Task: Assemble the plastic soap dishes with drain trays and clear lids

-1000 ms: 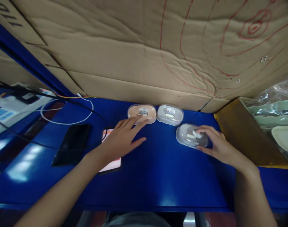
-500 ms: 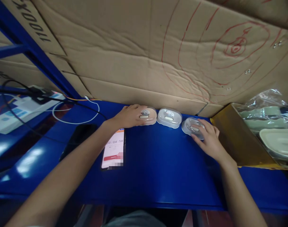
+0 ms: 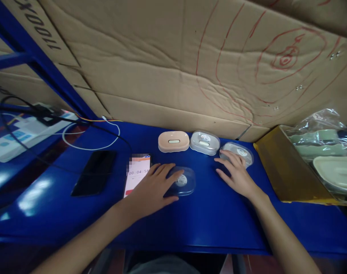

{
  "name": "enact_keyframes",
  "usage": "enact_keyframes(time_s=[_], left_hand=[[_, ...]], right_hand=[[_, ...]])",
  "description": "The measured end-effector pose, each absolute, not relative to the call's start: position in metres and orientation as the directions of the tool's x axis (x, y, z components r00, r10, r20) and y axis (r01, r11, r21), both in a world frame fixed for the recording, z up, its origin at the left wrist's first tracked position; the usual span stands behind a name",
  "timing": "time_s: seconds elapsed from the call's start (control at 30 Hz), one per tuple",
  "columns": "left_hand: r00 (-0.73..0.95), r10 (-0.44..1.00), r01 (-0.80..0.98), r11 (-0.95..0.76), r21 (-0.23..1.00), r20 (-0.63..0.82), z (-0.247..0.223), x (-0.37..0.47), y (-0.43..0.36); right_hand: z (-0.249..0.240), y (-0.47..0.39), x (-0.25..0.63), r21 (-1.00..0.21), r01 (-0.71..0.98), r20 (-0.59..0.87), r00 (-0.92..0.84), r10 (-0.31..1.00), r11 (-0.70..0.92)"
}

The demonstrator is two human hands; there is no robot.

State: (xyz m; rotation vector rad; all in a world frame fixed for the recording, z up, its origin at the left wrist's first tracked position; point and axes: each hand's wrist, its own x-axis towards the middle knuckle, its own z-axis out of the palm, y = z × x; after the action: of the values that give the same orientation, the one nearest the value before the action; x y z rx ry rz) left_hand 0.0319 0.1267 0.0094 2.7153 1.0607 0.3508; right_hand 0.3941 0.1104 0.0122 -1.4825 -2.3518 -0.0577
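Note:
A clear lid with a round sticker (image 3: 186,183) lies on the blue table, and my left hand (image 3: 154,186) is at its left side, fingers spread, thumb apart. Behind it stands a peach oval box (image 3: 173,140) with its top uncovered. To its right is a grey-white oval box under a clear cover (image 3: 205,142). My right hand (image 3: 237,173) rests its spread fingers at the front left of another clear-covered box (image 3: 246,154), partly hiding it.
On the left are a phone showing a timer (image 3: 137,171), a dark phone (image 3: 95,173), cables and a white power strip (image 3: 27,135). A cardboard box (image 3: 297,175) with green and cream dishes stands right. Cardboard (image 3: 133,76) walls the back.
My left hand has moved toward me from the peach box, whose clear lid now lies in front of it. My right hand has shifted slightly left on the right-hand box.

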Motion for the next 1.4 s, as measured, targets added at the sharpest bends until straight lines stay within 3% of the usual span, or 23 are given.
enact_keyframes(time_s=[0.57,0.97,1.2,1.4], left_hand=[[0.730,0.672,0.622,-0.730,0.284,0.129,0.007,0.021,0.103],[0.663,0.740,0.711,-0.670,0.212,0.116,0.006,0.048,0.160],[0.623,0.769,0.746,-0.639,0.186,0.144,0.006,0.053,0.170],[0.645,0.759,0.729,-0.646,0.226,0.089,0.012,0.059,0.175]], right_hand=[[0.027,0.127,0.372,-0.119,0.846,0.294,-0.470,0.832,0.520],[0.034,0.219,0.365,-0.226,0.928,0.075,-0.288,0.955,0.297],[0.029,0.216,0.366,-0.251,0.915,0.081,-0.306,0.948,0.317],[0.030,0.210,0.360,-0.200,0.896,0.161,-0.370,0.915,0.397]])
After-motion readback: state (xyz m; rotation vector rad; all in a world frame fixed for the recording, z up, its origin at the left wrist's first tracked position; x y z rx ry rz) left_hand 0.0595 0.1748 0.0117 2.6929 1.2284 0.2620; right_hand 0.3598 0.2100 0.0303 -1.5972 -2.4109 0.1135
